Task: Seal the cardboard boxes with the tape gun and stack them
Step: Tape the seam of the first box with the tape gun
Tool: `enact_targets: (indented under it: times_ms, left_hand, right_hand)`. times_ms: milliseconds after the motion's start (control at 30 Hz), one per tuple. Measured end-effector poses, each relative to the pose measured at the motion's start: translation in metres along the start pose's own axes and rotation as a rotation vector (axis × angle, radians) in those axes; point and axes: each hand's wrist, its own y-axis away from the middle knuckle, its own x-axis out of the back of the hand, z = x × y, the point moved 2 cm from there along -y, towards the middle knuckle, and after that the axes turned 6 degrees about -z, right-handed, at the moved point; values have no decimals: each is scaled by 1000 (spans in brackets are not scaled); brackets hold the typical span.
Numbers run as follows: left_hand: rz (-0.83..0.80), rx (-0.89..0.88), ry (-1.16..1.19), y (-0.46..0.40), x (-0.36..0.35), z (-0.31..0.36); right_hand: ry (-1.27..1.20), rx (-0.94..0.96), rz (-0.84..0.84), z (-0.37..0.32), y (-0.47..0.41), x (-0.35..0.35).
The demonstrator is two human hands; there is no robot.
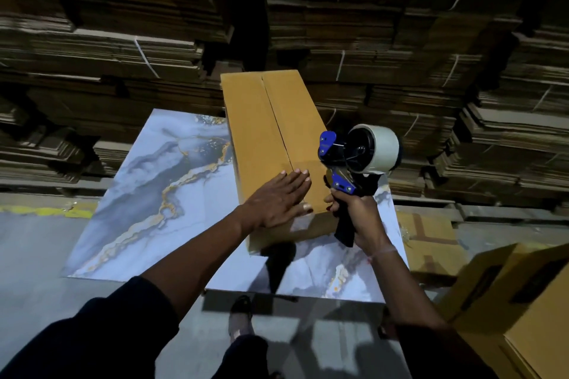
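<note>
Because the two top flaps of the cardboard box [271, 138] meet along an untaped centre seam, we keep the left hand [277, 197] flat on the near end of the lid, fingers straight and lying close together, thumb out along the near edge. We judge this pressure holds the flaps level and stops the box from sliding on the marble-patterned table [147, 181]. The box lies lengthwise away from us, on the right half of the table, so the seam runs in the direction of a pull stroke.

We hold the tape gun [354, 160] in the right hand [360, 218], fingers curled round the black handle, roll uppermost. It hovers just beside the near right corner of the box, apart from the cardboard. A short strip of tape appears to cover the seam at the near end; we cannot tell for certain.

Another box [517, 301] stands at lower right, and bundled flat cartons [123, 40] fill the background.
</note>
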Motion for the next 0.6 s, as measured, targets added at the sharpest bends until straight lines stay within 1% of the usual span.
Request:
enact_targets:
  times_ms: [100,233,433,600]
  left_hand:
    - [23,41,-3,-13,5,-18]
    - [55,164,-9,-38,10,-47]
    - [61,308,40,-81,28,-99]
    - [61,363,38,-114,41,-144]
  right_hand:
    - [95,1,13,-10,-25,-6]
    - [171,-9,8,-18,-48,-11]
    - [156,-41,6,-20,-60,-13]
    - [137,-76,5,-24,-71,-12]
